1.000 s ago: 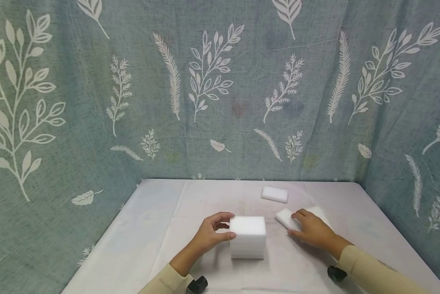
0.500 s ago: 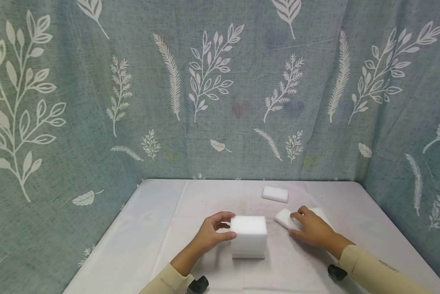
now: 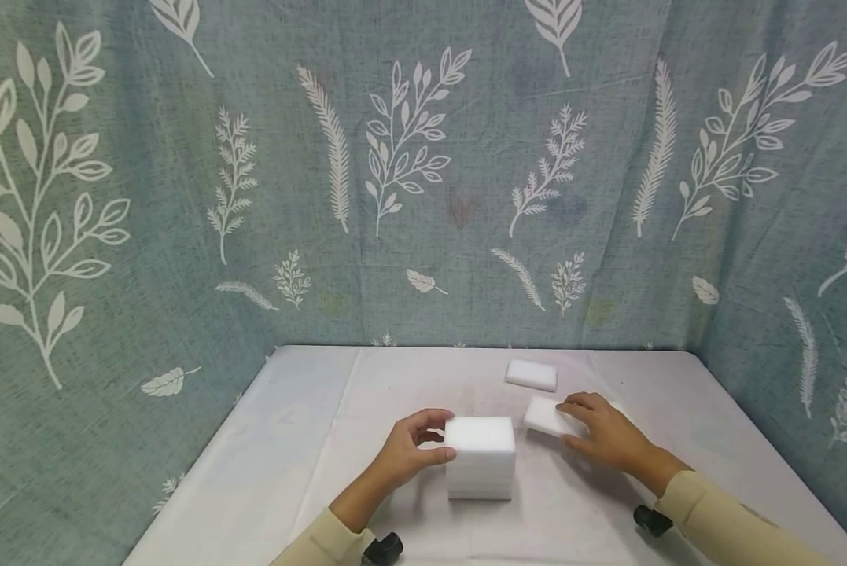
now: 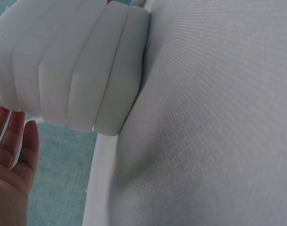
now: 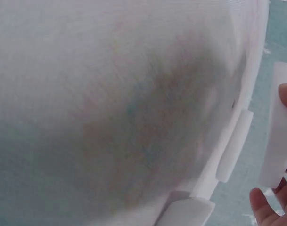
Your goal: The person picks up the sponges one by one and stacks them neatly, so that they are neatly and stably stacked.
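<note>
The right hand [image 3: 605,436] pinches a slab [image 3: 546,417] between thumb and fingers, raised off the table [image 3: 310,424] and right of the stack [image 3: 480,460]; its long axis runs roughly left to right, the free end pointing left. The left hand [image 3: 405,450] grips the stack's left side, thumb near, fingers far; its layers lie flat. Beyond, a back slab [image 3: 532,375] lies crosswise; a side slab [image 5: 186,213] lies rightward, mostly hidden from the head view.

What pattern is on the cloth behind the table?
The cloth is blue-green with a pale leafy print, shown best in the head view.
</note>
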The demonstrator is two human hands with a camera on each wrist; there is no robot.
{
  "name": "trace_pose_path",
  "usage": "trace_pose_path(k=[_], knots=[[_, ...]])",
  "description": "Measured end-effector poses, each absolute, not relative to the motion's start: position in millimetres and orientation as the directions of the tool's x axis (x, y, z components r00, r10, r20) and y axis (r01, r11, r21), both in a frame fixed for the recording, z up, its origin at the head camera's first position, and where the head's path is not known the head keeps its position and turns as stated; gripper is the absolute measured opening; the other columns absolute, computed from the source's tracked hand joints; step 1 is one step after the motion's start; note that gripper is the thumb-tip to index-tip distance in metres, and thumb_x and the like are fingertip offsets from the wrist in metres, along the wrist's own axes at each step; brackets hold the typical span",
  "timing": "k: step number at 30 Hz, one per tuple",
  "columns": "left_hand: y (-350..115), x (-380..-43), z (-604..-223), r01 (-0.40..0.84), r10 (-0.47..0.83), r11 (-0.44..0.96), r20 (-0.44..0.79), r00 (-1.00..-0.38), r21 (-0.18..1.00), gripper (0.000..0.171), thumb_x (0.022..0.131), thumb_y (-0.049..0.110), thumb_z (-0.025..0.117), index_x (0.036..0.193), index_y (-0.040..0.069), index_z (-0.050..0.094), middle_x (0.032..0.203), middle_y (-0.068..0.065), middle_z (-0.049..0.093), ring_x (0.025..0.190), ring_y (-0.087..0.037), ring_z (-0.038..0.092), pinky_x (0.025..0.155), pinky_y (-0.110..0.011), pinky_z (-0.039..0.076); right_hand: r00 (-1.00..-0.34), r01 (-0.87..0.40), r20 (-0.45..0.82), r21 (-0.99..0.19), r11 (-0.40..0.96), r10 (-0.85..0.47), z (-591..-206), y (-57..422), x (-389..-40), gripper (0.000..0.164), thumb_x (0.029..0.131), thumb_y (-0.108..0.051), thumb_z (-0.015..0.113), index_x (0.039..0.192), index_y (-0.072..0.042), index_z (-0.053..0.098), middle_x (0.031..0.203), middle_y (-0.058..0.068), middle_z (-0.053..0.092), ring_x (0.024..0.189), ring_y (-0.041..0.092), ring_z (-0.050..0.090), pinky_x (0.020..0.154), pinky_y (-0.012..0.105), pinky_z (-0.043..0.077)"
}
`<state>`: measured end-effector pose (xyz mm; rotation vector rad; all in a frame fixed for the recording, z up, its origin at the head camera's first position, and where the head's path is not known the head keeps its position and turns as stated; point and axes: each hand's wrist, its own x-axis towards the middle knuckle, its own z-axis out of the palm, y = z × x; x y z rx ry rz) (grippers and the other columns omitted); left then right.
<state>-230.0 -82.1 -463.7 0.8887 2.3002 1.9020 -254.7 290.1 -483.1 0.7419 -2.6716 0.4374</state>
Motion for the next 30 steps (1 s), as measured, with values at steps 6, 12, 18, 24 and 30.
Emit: trace_pose_path(k=[6, 12, 18, 24, 30], knots=[[-81, -243, -484, 0.406, 0.421, 0.091, 0.335, -0.843, 0.909, 0.052, 0.078, 0.006, 0.081, 0.125, 0.0, 0.061, 0.114, -0.006, 0.064, 0.105, -0.02, 0.059, 0.094, -0.053, 0.046, -0.718, -0.624, 0.493, -0.14, 0.769, -0.492, -479, 296, -254, 0.049, 0.079, -0.028, 0.082, 0.122, -0.011, 0.068, 0.12, 0.008, 0.058, 0.109, 0.027, 0.054, 0.086, 0.047, 0.049], [-80, -243, -485, 0.424, 0.425, 0.074, 0.356, -0.832, 0.903, 0.05, 0.079, 0.011, 0.082, 0.123, 0.004, 0.062, 0.112, -0.005, 0.065, 0.104, -0.02, 0.06, 0.093, -0.048, 0.048, -0.612, -0.714, 0.565, -0.092, 0.694, -0.554, -474, 300, -255, 0.048, 0.079, -0.028, 0.082, 0.122, -0.012, 0.068, 0.119, 0.005, 0.058, 0.106, 0.021, 0.054, 0.08, 0.043, 0.051], [-80, -242, -485, 0.442, 0.427, 0.056, 0.379, -0.821, 0.895, 0.049, 0.079, 0.008, 0.081, 0.123, 0.0, 0.062, 0.112, -0.008, 0.065, 0.104, -0.019, 0.059, 0.092, -0.053, 0.047, -0.553, -0.764, 0.588, -0.075, 0.641, -0.59, -467, 300, -257, 0.049, 0.078, -0.025, 0.082, 0.122, -0.011, 0.068, 0.119, 0.007, 0.059, 0.106, 0.022, 0.054, 0.079, 0.042, 0.051], [-81, -241, -482, 0.438, 0.419, 0.073, 0.371, -0.829, 0.896, 0.049, 0.078, 0.002, 0.08, 0.123, -0.001, 0.061, 0.114, -0.011, 0.064, 0.105, -0.02, 0.059, 0.092, -0.056, 0.046, -0.522, -0.79, 0.619, -0.091, 0.607, -0.586, -462, 297, -261, 0.05, 0.076, -0.022, 0.083, 0.122, -0.011, 0.068, 0.119, 0.007, 0.058, 0.107, 0.022, 0.054, 0.079, 0.042, 0.051], [-80, -228, -461, 0.42, 0.437, 0.068, 0.351, -0.828, 0.905, 0.051, 0.077, 0.004, 0.081, 0.122, -0.005, 0.06, 0.111, -0.015, 0.064, 0.103, -0.023, 0.06, 0.091, -0.054, 0.047, -0.446, -0.839, 0.664, -0.076, 0.538, -0.601, -458, 292, -263, 0.048, 0.076, -0.02, 0.082, 0.121, -0.009, 0.068, 0.117, 0.006, 0.058, 0.105, 0.022, 0.056, 0.078, 0.04, 0.05]])
